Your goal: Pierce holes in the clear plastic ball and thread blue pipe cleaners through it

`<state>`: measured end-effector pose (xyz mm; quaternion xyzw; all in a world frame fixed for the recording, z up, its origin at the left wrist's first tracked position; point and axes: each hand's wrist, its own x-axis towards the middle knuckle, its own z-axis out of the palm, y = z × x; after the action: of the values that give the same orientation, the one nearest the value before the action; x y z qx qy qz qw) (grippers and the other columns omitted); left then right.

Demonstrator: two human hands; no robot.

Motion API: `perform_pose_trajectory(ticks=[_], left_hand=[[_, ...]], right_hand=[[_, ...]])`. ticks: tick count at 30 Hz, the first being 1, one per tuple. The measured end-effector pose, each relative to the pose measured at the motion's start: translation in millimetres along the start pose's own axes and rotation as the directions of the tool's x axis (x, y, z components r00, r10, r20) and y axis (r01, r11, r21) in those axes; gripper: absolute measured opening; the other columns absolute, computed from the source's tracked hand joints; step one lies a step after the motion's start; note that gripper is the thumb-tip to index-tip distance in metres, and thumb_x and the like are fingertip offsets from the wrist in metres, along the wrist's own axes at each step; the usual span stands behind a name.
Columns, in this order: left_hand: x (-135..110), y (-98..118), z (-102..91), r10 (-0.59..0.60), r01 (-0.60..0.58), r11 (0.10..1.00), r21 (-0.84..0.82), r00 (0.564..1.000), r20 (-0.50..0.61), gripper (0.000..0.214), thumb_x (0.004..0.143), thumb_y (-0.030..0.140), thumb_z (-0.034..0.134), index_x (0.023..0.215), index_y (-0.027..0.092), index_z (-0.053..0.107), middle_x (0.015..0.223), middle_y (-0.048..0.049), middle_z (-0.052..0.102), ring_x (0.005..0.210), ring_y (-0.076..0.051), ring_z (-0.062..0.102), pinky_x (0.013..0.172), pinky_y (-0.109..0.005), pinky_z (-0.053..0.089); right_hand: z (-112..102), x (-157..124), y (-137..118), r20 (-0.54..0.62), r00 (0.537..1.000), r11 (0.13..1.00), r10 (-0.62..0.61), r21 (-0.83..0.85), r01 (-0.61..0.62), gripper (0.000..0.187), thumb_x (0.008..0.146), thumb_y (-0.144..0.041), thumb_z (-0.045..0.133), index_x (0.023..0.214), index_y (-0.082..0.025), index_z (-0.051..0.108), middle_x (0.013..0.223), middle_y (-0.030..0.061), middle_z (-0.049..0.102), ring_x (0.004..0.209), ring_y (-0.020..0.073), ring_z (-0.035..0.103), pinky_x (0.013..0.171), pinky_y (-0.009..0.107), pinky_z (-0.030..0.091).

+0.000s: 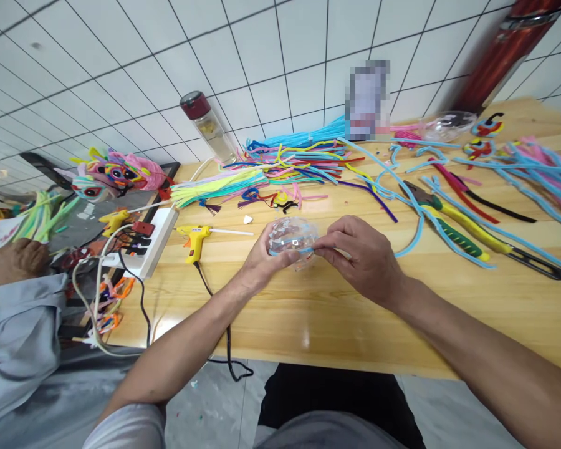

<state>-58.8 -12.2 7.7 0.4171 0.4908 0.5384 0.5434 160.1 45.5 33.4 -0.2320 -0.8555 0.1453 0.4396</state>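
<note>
Above the table's front middle, my left hand (pixel 273 249) is wrapped round a transparent plastic ball (pixel 303 231), thumb across its near side. A light blue pipe cleaner (pixel 292 242) runs along the ball's surface. At the ball's right side, my right hand (pixel 362 255) is closed in a pinch at the end of this blue strip; its fingertips partly hide what they grip. Left of my hands lies a yellow hot glue gun (pixel 196 243) with a white glue stick (pixel 231 232). A small white piece (pixel 247 219) rests just beyond the left hand.
Bundled pipe cleaners (pixel 262 171) lie along the back, near a glass bottle (pixel 210 128). Yellow-green pliers (pixel 449 224) are on the right. At left are a white power strip (pixel 154 243), cables, colourful plush-like figures (pixel 121 171) and a co-worker's hand (pixel 19 262).
</note>
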Motion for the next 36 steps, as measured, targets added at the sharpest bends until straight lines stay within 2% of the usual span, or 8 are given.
perform_pose_trajectory(ticks=[6,13,22,27,30,34,36], left_hand=[[0.1,-0.9,-1.5,0.010,-0.010,1.000,0.002,1.000,0.018,0.083,0.064,0.049,0.094,0.135,0.025,0.059,0.135,-0.0106,0.069,0.126,-0.031,0.067,0.107,-0.043,0.053],[0.0,-0.1,-1.3,0.008,-0.007,1.000,-0.023,1.000,0.018,0.083,0.063,0.046,0.095,0.135,0.026,0.059,0.132,-0.0079,0.070,0.122,-0.028,0.067,0.105,-0.038,0.053],[0.1,2.9,1.8,0.001,-0.001,1.000,-0.005,1.000,0.003,0.083,0.061,0.050,0.094,0.132,0.024,0.060,0.131,-0.0090,0.071,0.121,-0.030,0.068,0.106,-0.042,0.052],[0.3,1.0,0.4,0.001,-0.002,1.000,-0.015,1.000,-0.002,0.084,0.061,0.049,0.095,0.132,0.024,0.059,0.132,-0.0097,0.070,0.122,-0.031,0.067,0.107,-0.043,0.052],[1.1,0.0,-0.2,0.007,-0.007,1.000,-0.019,1.000,0.015,0.082,0.063,0.048,0.095,0.132,0.024,0.059,0.133,-0.0098,0.070,0.122,-0.030,0.067,0.107,-0.043,0.052],[3.0,-2.2,-0.7,0.026,-0.026,1.000,-0.004,0.999,0.018,0.079,0.064,0.048,0.094,0.131,0.024,0.060,0.132,-0.0097,0.070,0.122,-0.030,0.067,0.107,-0.043,0.051],[3.7,-2.8,-0.7,0.021,-0.021,1.000,0.005,1.000,0.004,0.080,0.062,0.049,0.095,0.130,0.024,0.060,0.131,-0.0098,0.071,0.122,-0.030,0.067,0.108,-0.044,0.051]], right_hand=[[-1.0,-2.3,-2.9,0.014,1.000,1.000,-0.016,-0.026,0.016,0.011,0.101,-0.025,0.063,0.102,-0.026,0.074,0.093,0.0026,0.073,0.080,0.0144,0.069,0.065,0.025,0.052],[-2.6,-2.3,-5.4,0.044,0.998,0.999,-0.035,-0.038,0.037,0.010,0.098,-0.020,0.063,0.106,-0.024,0.070,0.099,0.0044,0.072,0.078,0.0136,0.069,0.063,0.024,0.052],[-1.7,-1.3,-5.8,0.060,0.996,0.995,-0.072,-0.068,0.076,0.009,0.098,-0.019,0.061,0.096,-0.025,0.068,0.098,0.0044,0.072,0.082,0.0156,0.068,0.066,0.026,0.051],[-4.9,0.7,-8.4,0.039,0.998,0.995,-0.045,0.096,0.041,0.014,0.092,-0.011,0.058,0.095,-0.024,0.062,0.095,0.0039,0.068,0.080,0.0147,0.064,0.065,0.027,0.051],[-8.3,1.0,-9.5,0.004,1.000,0.974,-0.002,0.226,0.001,0.016,0.090,-0.009,0.056,0.093,-0.025,0.059,0.086,0.0009,0.064,0.075,0.0146,0.060,0.063,0.028,0.048],[-15.3,7.2,-10.6,-0.003,0.989,0.920,0.146,0.368,-0.134,0.014,0.089,-0.013,0.055,0.085,-0.026,0.054,0.080,-0.0009,0.058,0.070,0.0158,0.054,0.063,0.031,0.046],[-25.8,12.8,-15.0,-0.009,0.977,0.874,0.213,0.449,-0.186,0.012,0.090,-0.016,0.055,0.083,-0.026,0.053,0.081,0.0001,0.058,0.072,0.0174,0.055,0.065,0.033,0.047]])
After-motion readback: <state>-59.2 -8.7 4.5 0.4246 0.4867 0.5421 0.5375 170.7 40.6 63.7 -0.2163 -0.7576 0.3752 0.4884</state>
